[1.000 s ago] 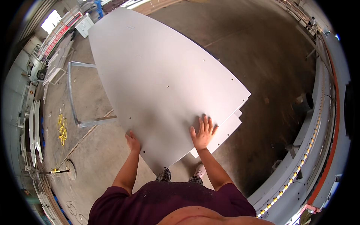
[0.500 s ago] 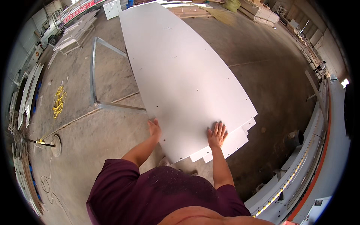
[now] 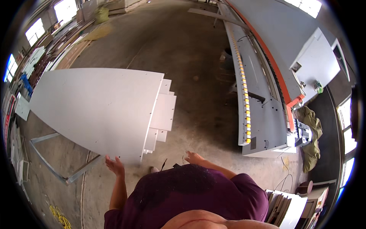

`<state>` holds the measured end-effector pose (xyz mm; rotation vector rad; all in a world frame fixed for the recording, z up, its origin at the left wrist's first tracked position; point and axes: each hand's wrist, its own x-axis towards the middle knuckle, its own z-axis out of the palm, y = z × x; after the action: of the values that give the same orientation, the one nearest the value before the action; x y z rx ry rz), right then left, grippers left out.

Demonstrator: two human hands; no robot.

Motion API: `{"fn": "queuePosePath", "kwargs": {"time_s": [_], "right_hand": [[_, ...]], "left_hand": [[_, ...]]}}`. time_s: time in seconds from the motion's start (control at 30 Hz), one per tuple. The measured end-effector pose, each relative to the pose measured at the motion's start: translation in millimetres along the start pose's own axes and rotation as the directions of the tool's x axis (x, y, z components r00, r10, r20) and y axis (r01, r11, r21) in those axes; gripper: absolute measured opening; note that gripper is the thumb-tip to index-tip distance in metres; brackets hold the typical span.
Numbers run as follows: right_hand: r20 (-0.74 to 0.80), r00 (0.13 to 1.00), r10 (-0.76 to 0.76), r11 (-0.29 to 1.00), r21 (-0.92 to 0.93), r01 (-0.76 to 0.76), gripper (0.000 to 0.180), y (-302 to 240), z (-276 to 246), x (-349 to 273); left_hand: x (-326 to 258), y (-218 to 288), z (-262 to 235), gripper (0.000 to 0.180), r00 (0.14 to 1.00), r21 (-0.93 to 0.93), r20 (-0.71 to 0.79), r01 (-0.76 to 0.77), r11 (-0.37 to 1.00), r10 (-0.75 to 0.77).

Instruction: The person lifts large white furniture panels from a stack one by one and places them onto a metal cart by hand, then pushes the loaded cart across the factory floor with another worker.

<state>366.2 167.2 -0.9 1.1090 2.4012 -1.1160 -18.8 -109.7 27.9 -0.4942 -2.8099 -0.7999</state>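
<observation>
My right hand [image 3: 193, 157] has come off the panels [image 3: 99, 110] and is hanging open; my left hand [image 3: 114, 166] is still touching their near edge, at 10 o'clock. Bare floor [image 3: 190, 68] is lying open at 12.

We are seeing a long red-and-white sign [image 3: 7, 112] leaning at the far left rim, beside a white board; it is too blurred to tell more. A small dark square label [image 3: 253, 143] is sitting on the near end face of the grey machine [image 3: 263, 114]. We are finding no packages or screens.
</observation>
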Motion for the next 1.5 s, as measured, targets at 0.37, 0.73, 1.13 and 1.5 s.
{"fn": "queuePosePath", "kwargs": {"time_s": [0.37,0.73,1.13,1.5], "right_hand": [[0.217,0.947,0.236,0.967,0.045,-0.251,0.050,228.6,69.7,-117.7],[0.094,0.974,0.205,0.970,-0.152,-0.189,0.032,225.5,20.8,-117.5],[0.056,0.998,0.017,0.964,-0.267,-0.002,0.028,165.5,20.4,-78.0],[0.139,0.987,0.082,0.952,-0.303,-0.036,0.027,139.9,-0.3,-86.3]], "left_hand": [[-56.3,272.0,-26.0,0.041,0.763,-0.870,0.266,-0.073,0.488,0.589],[-73.6,476.2,-364.7,0.052,0.144,-0.568,-0.577,0.636,-0.522,0.804],[-65.4,432.7,-399.1,0.045,-0.051,-0.439,-0.731,0.799,-0.411,0.680],[-31.8,390.6,-356.6,0.037,-0.180,-0.477,-0.720,0.830,-0.290,0.670]]}}
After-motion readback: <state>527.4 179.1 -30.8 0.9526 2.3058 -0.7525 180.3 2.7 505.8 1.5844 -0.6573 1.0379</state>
